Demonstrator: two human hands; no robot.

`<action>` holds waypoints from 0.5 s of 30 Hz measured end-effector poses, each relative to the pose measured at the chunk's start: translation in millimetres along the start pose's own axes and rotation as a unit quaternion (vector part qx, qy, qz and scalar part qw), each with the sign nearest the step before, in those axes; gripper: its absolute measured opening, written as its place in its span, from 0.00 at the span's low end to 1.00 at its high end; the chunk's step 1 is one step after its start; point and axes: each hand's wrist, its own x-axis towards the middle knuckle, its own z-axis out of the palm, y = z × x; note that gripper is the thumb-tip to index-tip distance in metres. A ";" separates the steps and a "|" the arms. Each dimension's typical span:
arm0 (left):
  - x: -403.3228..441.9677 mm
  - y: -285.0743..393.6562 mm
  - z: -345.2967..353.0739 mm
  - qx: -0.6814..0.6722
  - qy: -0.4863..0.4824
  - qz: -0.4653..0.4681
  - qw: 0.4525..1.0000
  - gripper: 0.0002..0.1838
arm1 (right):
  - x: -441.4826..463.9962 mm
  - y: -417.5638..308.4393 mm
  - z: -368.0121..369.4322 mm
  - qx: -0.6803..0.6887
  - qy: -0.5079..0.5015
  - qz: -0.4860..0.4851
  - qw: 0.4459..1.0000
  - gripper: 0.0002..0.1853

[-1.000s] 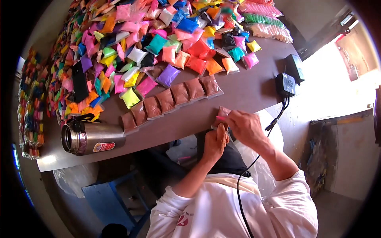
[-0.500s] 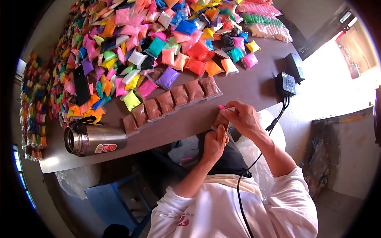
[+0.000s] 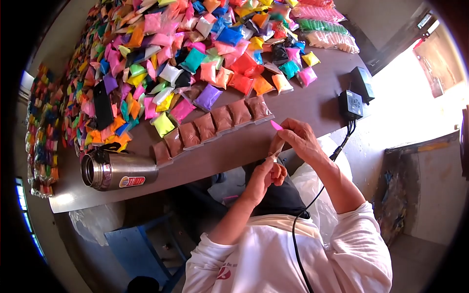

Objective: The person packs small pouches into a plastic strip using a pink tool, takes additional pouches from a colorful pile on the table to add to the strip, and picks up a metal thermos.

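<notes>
While both hands meet just above the table's near edge, a small brownish plastic packet [image 3: 276, 146] spans the gap between them, seen almost edge-on. Its lower end lies between the thumb and forefinger of the left hand [image 3: 266, 177], which are pinched together on it; its upper end runs up to the fingers of the right hand [image 3: 299, 138], closed at its far edge, though their exact hold on the film is partly hidden. A flat, bright pink, pointed piece [image 3: 276, 125] sticks out past the right fingertips, gripped there and angled up and to the left.

The left forearm reaches diagonally forward and inward, the hand's other fingers curled towards the palm. The right forearm slants forward and to the left, with the wrist bent and the back of the hand uppermost, farther forward than the left.

Beyond the hands, a slanting row of flat, brown-filled plastic packets [image 3: 222, 119] lies on the dark brown tabletop [image 3: 298, 105], near the pink piece but apart from it. Behind that row spreads a heap of small multicoloured pouches [image 3: 166, 53].
</notes>
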 end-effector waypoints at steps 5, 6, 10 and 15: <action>-1.3 1.2 -1.6 -0.120 -0.005 -0.008 0.993 0.28 | -5.1 -20.8 1.1 0.155 -0.052 0.055 0.985 0.10; 0.0 -1.3 -4.3 -0.139 -0.020 -0.015 0.990 0.27 | -5.0 -14.5 3.3 0.159 -0.063 0.041 0.984 0.10; 3.7 -7.6 -2.6 -0.155 -0.033 -0.011 0.987 0.21 | -6.7 -7.1 13.8 0.133 -0.050 0.000 0.990 0.09; 4.0 1.3 3.7 -0.181 -0.014 -0.014 0.983 0.18 | -12.2 -9.5 17.3 0.233 -0.041 0.022 0.971 0.08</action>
